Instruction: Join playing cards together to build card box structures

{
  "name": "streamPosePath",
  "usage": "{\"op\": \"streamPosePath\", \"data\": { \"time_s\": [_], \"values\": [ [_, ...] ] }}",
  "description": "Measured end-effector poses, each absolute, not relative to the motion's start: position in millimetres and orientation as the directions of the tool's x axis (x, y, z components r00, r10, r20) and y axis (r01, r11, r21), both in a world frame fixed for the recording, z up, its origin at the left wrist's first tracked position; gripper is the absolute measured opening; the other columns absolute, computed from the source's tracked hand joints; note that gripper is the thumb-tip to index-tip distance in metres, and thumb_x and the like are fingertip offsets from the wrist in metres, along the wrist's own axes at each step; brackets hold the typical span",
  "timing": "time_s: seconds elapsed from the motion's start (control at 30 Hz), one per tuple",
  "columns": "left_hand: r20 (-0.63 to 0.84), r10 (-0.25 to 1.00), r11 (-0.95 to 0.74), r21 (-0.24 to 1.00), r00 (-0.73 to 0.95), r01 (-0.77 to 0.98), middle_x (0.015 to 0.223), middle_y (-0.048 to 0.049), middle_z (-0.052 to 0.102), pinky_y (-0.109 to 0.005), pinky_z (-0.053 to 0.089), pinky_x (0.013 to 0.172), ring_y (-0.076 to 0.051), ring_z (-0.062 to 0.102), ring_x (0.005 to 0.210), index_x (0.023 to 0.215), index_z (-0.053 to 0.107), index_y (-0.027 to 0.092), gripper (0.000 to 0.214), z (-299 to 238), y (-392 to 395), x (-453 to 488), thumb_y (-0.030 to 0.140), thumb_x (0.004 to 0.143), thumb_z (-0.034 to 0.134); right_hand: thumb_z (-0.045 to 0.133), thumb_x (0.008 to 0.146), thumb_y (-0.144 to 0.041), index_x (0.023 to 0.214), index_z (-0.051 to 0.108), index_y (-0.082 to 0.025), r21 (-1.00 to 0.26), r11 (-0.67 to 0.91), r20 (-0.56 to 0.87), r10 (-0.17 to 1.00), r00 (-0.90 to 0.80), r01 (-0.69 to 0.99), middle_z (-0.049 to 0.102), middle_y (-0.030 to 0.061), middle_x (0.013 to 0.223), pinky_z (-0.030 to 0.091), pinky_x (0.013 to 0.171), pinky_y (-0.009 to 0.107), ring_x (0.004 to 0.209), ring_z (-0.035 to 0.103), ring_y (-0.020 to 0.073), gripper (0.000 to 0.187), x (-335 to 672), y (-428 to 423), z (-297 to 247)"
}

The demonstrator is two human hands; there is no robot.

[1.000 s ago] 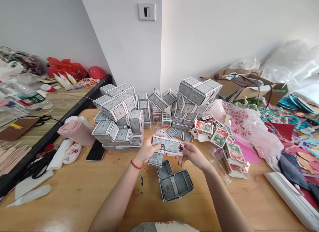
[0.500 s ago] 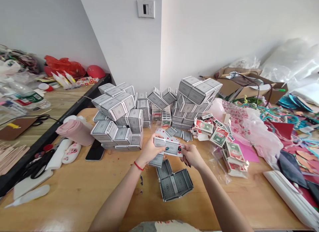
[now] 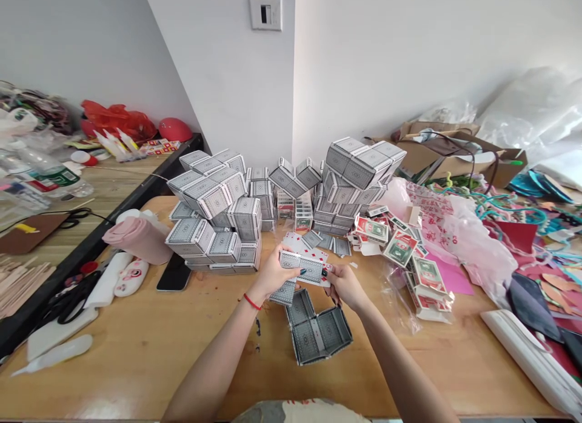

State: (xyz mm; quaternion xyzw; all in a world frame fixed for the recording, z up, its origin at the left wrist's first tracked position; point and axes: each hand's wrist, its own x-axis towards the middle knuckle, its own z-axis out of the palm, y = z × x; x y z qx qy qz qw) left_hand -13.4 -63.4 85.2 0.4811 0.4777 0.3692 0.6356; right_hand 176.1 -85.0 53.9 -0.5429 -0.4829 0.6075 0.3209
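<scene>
Several playing cards (image 3: 311,266) with grey patterned backs are held up between my two hands. My left hand (image 3: 273,271) grips their left end, its thumb pressed across the backs, and more cards (image 3: 284,293) hang below its fingers. With thumb and fingers my right hand (image 3: 343,283) pinches the right end, where a red five shows. Just under the hands, an open L-shaped box folded from cards (image 3: 319,335) lies on the table. Behind the hands, loose cards (image 3: 297,244) lie face up, and grey-backed cards (image 3: 325,240) lie beside them.
Stacked card boxes (image 3: 218,229) stand at the back left, others (image 3: 350,180) at the back right. Opened card packs (image 3: 400,248) and a plastic bag (image 3: 445,217) lie to the right. A phone (image 3: 174,274), a pink roll (image 3: 136,238) and scissors (image 3: 75,302) are on the left.
My right hand and the card at the right end have shifted slightly left, overlapping the left cards more. A small white scrap now shows on the table behind my right hand.
</scene>
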Motion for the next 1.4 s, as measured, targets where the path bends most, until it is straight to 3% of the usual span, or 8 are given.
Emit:
{"op": "streamPosePath", "data": {
  "time_s": [0.37, 0.57, 0.73, 0.83, 0.93, 1.07, 1.23, 1.4],
  "values": [
    [-0.172, 0.959, 0.163, 0.985, 0.225, 0.058, 0.072, 0.0018, 0.054, -0.027, 0.051, 0.054, -0.011, 0.054, 0.057, 0.091, 0.047, 0.019, 0.044, 84.0, -59.8, -15.9, 0.028, 0.056, 0.072, 0.046, 0.074, -0.047, 0.058, 0.042, -0.018, -0.947, -0.288, -0.311, 0.934, -0.177, 0.141, 0.046, -0.0056, 0.035, 0.025, 0.022, 0.016, 0.021, 0.038, 0.0067, 0.033, 175.0, -84.1, 55.6],
    [0.093, 0.96, -0.128, 0.985, 0.263, 0.117, 0.086, -0.0052, 0.063, -0.038, 0.043, 0.083, -0.021, 0.057, 0.086, 0.081, 0.06, 0.017, 0.018, 103.8, -53.7, -22.6, 0.028, 0.067, 0.063, 0.051, 0.071, -0.052, 0.072, 0.051, -0.015, -0.968, -0.236, -0.215, 0.954, -0.209, -0.083, 0.063, 0.0051, 0.066, 0.048, 0.039, 0.025, 0.045, 0.058, 0.0134, 0.037, 182.4, -80.2, 77.3],
    [0.362, 0.881, -0.417, 0.898, 0.304, 0.14, 0.11, -0.0025, 0.059, -0.048, 0.015, 0.105, -0.024, 0.031, 0.123, 0.068, 0.068, 0.025, 0.012, 115.2, -60.0, -22.7, 0.022, 0.072, 0.057, 0.051, 0.073, -0.05, 0.104, 0.053, -0.02, -0.859, -0.319, -0.222, 0.937, -0.272, -0.399, 0.056, 0.0107, 0.111, 0.055, 0.056, 0.035, 0.067, 0.063, 0.017, 0.043, 185.7, -80.3, 89.2],
    [0.378, 0.881, -0.445, 0.867, 0.285, 0.226, 0.124, 0.0018, 0.048, -0.049, 0.006, 0.106, -0.024, 0.017, 0.129, 0.07, 0.068, 0.029, 0.013, 110.9, -64.4, -21.3, 0.02, 0.071, 0.058, 0.066, 0.067, -0.029, 0.106, 0.052, -0.021, -0.811, -0.368, -0.299, 0.929, -0.22, -0.455, 0.06, 0.0062, 0.102, 0.055, 0.059, 0.029, 0.062, 0.063, 0.013, 0.042, 182.0, -81.4, 81.1],
    [0.309, 0.925, -0.359, 0.903, 0.22, 0.238, 0.135, -0.0003, 0.035, -0.047, 0.006, 0.106, -0.026, 0.014, 0.13, 0.097, 0.062, 0.03, 0.033, 96.8, -66.8, -21.1, 0.02, 0.066, 0.064, 0.071, 0.06, -0.019, 0.098, 0.054, -0.017, -0.792, -0.38, -0.347, 0.924, -0.161, -0.478, 0.063, 0.0048, 0.092, 0.056, 0.061, 0.027, 0.069, 0.063, 0.0144, 0.042, 176.6, -82.5, 69.8],
    [0.094, 0.973, -0.076, 0.993, 0.212, -0.094, 0.139, -0.0068, 0.027, -0.042, 0.02, 0.104, -0.025, 0.023, 0.128, 0.13, 0.029, 0.028, 0.078, 74.1, -70.0, -19.1, 0.023, 0.062, 0.068, 0.073, 0.056, -0.018, 0.091, 0.053, -0.017, -0.794, -0.324, -0.346, 0.937, -0.057, -0.514, 0.064, 0.0024, 0.088, 0.056, 0.065, 0.031, 0.075, 0.063, 0.0169, 0.041, 167.5, -86.9, 66.4],
    [-0.011, 0.977, 0.145, 0.77, 0.215, -0.621, 0.132, -0.0071, 0.04, -0.043, 0.035, 0.094, -0.025, 0.041, 0.117, 0.131, 0.024, 0.03, 0.071, 80.0, -69.5, -8.2, 0.043, 0.07, 0.057, 0.07, 0.061, -0.021, 0.09, 0.051, -0.016, -0.77, -0.395, -0.369, 0.916, -0.156, -0.501, 0.065, 0.0058, 0.088, 0.056, 0.056, 0.027, 0.072, 0.065, 0.019, 0.035, 150.4, -96.9, 74.0],
    [-0.035, 0.992, 0.111, 0.678, 0.119, -0.727, 0.129, -0.0059, 0.044, -0.043, 0.04, 0.086, -0.026, 0.043, 0.116, 0.125, 0.036, 0.029, 0.06, 102.8, -61.7, 0.5, 0.058, 0.072, 0.042, 0.064, 0.069, -0.028, 0.082, 0.052, -0.014, -0.743, -0.512, -0.389, 0.855, -0.343, -0.431, 0.067, 0.0082, 0.07, 0.053, 0.045, 0.023, 0.056, 0.065, 0.0173, 0.023, 135.6, -104.9, 74.1]
  ]
}}
